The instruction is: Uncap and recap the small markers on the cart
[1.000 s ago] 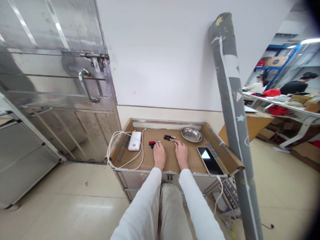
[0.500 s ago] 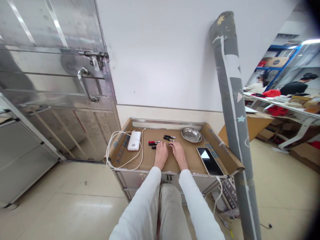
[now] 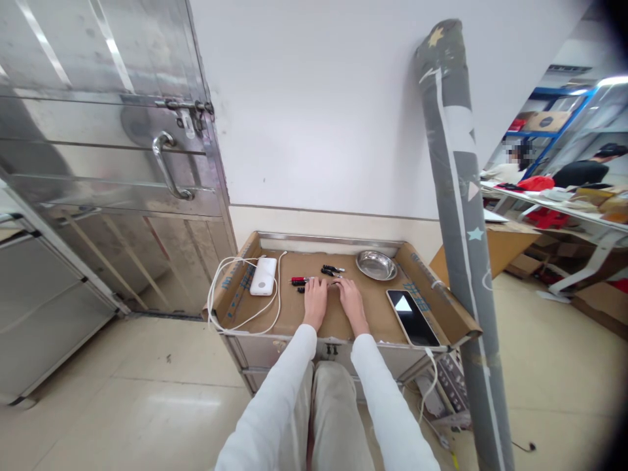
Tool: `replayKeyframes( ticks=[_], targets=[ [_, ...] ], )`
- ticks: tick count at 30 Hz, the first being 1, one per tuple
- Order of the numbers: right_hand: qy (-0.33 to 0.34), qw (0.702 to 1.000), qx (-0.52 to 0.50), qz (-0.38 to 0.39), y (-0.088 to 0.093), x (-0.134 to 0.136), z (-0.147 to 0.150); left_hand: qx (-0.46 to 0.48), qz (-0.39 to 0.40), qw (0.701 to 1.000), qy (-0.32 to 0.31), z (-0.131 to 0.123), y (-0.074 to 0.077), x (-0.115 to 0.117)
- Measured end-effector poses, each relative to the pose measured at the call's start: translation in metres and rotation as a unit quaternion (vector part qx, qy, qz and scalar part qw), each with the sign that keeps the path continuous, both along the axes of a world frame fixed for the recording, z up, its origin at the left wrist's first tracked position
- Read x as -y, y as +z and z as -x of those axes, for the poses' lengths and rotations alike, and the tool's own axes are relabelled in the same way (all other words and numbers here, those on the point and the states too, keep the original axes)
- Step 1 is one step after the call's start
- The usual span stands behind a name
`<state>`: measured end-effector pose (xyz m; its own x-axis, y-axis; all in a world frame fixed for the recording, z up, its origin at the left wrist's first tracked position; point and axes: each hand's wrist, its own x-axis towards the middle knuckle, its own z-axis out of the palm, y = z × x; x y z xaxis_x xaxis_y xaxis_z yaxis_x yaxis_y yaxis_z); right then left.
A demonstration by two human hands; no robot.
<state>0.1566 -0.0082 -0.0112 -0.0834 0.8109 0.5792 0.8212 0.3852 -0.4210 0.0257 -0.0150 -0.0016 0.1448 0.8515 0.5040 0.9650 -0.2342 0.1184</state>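
My left hand rests over the cardboard-lined cabinet top, fingers curled, right beside several red and black pen-like pieces. Close by on the right, my right hand is closed in a pinch, its fingertips pointing toward the left hand. A thin, small piece spans the gap between both sets of fingertips; its kind is too small to make out. Just beyond the fingers lie black pen-like parts. Most of what is under the left fingers is hidden.
A round metal dish stands at the back right, with a phone in front of it. On the left lies a white power bank with a looped cable. A tall wrapped roll leans on the wall. Two people sit far right.
Both hands shift very slightly, and the fingertips stay close together around the thin piece. The pens, dish, phone and power bank lie where they were.
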Motion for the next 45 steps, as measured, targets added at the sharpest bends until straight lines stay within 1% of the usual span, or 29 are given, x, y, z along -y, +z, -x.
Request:
replayKeyframes(
  ticks=[4, 7, 9, 12, 14, 19, 21, 23, 26, 29, 31, 33, 35, 38, 41, 45],
  targets=[
    [-0.053, 0.998, 0.016, -0.007, -0.001, -0.002, -0.002, -0.002, -0.001, 1.0, 0.025, -0.002, 0.002, -0.004],
    [-0.061, 0.998, 0.031, -0.006, 0.0, -0.003, -0.001, -0.004, 0.003, 0.999, 0.035, -0.004, 0.004, -0.008],
    [-0.065, 0.997, 0.042, -0.009, 0.001, -0.002, 0.0, -0.003, 0.004, 1.0, 0.028, -0.005, 0.006, -0.011],
    [-0.083, 0.994, 0.066, -0.006, 0.004, 0.0, 0.001, 0.012, -0.002, 1.0, 0.027, -0.006, 0.009, -0.009],
    [-0.093, 0.993, 0.078, 0.005, 0.006, 0.002, 0.002, 0.031, -0.006, 0.998, 0.049, -0.004, 0.009, -0.004],
    [-0.107, 0.989, 0.098, 0.036, 0.004, 0.003, 0.003, 0.067, 0.005, 0.987, 0.145, 0.008, 0.006, 0.014],
    [-0.113, 0.988, 0.097, 0.037, 0.001, 0.001, 0.002, 0.065, 0.012, 0.986, 0.152, 0.013, 0.004, 0.019],
    [-0.113, 0.989, 0.091, 0.033, -0.001, 0.0, 0.002, 0.058, 0.014, 0.989, 0.133, 0.014, 0.002, 0.02],
    [-0.091, 0.993, 0.074, 0.023, -0.001, 0.0, 0.002, 0.038, 0.011, 0.996, 0.076, 0.013, -0.002, 0.015],
    [-0.026, 0.998, 0.062, 0.017, 0.003, 0.002, 0.003, 0.017, 0.022, 1.0, 0.002, 0.009, -0.003, 0.007],
    [0.016, 0.998, 0.056, 0.021, 0.005, 0.004, 0.004, 0.021, 0.036, 0.998, -0.04, 0.008, -0.001, 0.003],
    [0.033, 0.998, 0.046, 0.028, 0.007, 0.005, 0.004, 0.052, 0.057, 0.994, -0.074, 0.008, 0.002, 0.001],
    [0.03, 0.998, 0.038, 0.035, 0.006, 0.005, 0.004, 0.116, 0.068, 0.985, -0.11, 0.009, 0.006, 0.001],
    [0.02, 0.999, 0.028, 0.038, 0.004, 0.005, 0.003, 0.225, 0.041, 0.96, -0.161, 0.011, 0.008, 0.002],
    [0.027, 0.999, 0.008, 0.032, 0.001, 0.004, 0.002, 0.291, 0.005, 0.939, -0.185, 0.013, 0.008, 0.001],
    [0.049, 0.998, -0.024, 0.026, -0.003, 0.003, 0.0, 0.33, 0.009, 0.923, -0.199, 0.013, 0.006, 0.001]
  ],
)
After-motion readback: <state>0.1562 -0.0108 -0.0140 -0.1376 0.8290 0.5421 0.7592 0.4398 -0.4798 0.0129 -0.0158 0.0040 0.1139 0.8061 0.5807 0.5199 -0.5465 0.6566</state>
